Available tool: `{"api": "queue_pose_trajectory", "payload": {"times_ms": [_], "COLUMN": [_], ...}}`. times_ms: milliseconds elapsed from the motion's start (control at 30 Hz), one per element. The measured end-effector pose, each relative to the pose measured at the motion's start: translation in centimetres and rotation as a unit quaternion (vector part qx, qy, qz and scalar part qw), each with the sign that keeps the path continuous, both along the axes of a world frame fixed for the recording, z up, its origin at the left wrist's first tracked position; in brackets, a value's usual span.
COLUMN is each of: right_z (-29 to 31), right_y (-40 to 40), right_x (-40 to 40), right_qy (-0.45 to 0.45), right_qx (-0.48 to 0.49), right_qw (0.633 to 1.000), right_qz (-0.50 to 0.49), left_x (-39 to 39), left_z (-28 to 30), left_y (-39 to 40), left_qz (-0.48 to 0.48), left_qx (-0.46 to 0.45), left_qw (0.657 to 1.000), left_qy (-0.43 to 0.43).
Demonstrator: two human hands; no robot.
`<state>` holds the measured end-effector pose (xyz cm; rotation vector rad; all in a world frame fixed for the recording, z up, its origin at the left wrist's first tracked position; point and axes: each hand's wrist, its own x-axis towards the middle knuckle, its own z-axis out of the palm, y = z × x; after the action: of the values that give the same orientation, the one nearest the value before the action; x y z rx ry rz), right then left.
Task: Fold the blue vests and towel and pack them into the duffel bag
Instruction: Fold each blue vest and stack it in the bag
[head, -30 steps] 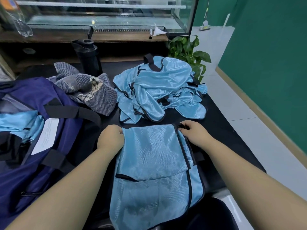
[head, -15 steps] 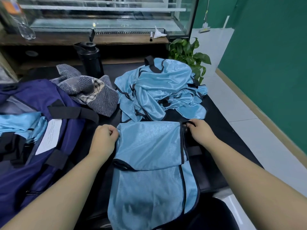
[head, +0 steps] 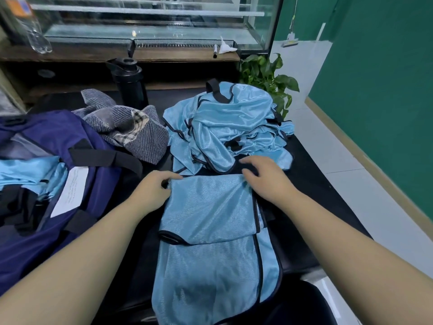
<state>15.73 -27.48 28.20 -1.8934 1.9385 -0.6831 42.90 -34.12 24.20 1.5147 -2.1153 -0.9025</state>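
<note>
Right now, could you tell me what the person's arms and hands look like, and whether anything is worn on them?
Both forearms are bare right down to the frame edge: no sleeves show. The left hand and right hand wear no gloves, and no watch, ring or bracelet is visible on either wrist.

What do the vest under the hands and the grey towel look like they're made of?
The vest looks like thin synthetic mesh, probably polyester: slight sheen, fine woven grain, black binding along its edges. The towel looks like soft terry or cotton: matte, ribbed grey stripes with a plaid patch. The fibre of either is a guess.
</note>
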Motion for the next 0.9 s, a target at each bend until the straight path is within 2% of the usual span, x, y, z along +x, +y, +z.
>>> {"api": "queue_pose_trajectory", "payload": {"times_ms": [67,167,267,367,467,533,600,733,833,900], "right_z": [-0.1,-1.0,-1.1,-0.2,0.5,0.4,0.3,0.8,1.0,1.2], "right_y": [0.0,0.2,0.2,-0.7,-1.9,-2.8,-3.7,-5.1,-5.7,-6.0], "right_x": [0.9,1.5,1.2,1.0,1.2,1.2,0.8,0.2,0.5,0.7], "right_qy": [0.077,0.205,0.185,0.152,0.130,0.146,0.146,0.159,0.188,0.201], "right_qx": [0.033,0.153,0.246,0.225,0.195,0.219,0.257,0.317,0.347,0.352], "right_qw": [0.994,0.960,0.946,0.959,0.969,0.961,0.951,0.932,0.915,0.910], "right_qz": [0.069,0.118,0.103,0.081,0.073,0.088,0.089,0.079,0.087,0.089], "left_x": [-0.1,0.2,0.9,0.4,-0.9,-1.4,-1.5,-1.5,-1.6,-1.6], "left_z": [0.2,0.2,-0.2,0.0,0.6,0.6,0.7,2.0,3.0,3.5], "left_y": [-0.2,-0.5,-1.0,-1.2,-1.6,-2.0,-2.6,-3.6,-4.2,-4.5], "left_qz": [0.018,0.057,0.050,0.047,-0.032,-0.080,-0.092,-0.124,-0.166,-0.175], "left_qx": [-0.042,-0.079,-0.096,-0.127,-0.073,-0.018,0.019,0.075,0.099,0.106], "left_qw": [0.998,0.991,0.983,0.979,0.988,0.979,0.965,0.943,0.927,0.930], "left_qy": [-0.051,-0.091,-0.150,-0.153,-0.131,-0.185,-0.245,-0.300,-0.321,-0.305]}}
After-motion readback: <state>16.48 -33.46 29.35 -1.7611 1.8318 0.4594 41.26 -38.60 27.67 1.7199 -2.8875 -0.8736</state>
